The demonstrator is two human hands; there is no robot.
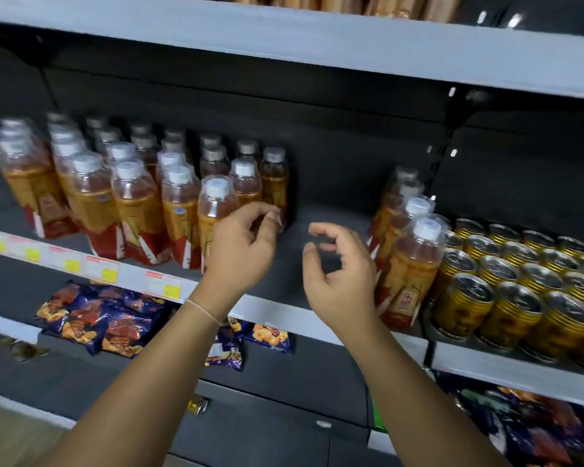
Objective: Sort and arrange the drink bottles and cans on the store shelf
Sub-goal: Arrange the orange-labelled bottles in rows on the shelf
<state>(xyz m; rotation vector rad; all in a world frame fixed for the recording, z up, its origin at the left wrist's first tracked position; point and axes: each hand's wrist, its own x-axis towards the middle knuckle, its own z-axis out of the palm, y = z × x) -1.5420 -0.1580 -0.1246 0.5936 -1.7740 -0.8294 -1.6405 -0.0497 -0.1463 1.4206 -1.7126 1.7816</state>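
Both hands empty, fingers loosely curled – left hand (246,242) just by front bottle (214,214), right hand (338,264) over shelf (284,310) gap near rt bottles (408,264); cans (520,284) at rt end.

both hands empty over a bare shelf (297,251) gap; left hand (241,251) beside the bottles (135,203); right hand (339,267) near the cans (520,291)

Open gap: a bare stretch of shelf (321,210) runs from front edge to back wall, between two bottle groups.
Left limit: the packed bottle block (142,193).
Right limit: a single row of bottles (410,251), with cans (520,284) beyond.
Overhead: the upper shelf (317,45) leaves clearance above the caps.
In the gap: both hands, left hand (246,241) and right hand (338,264).
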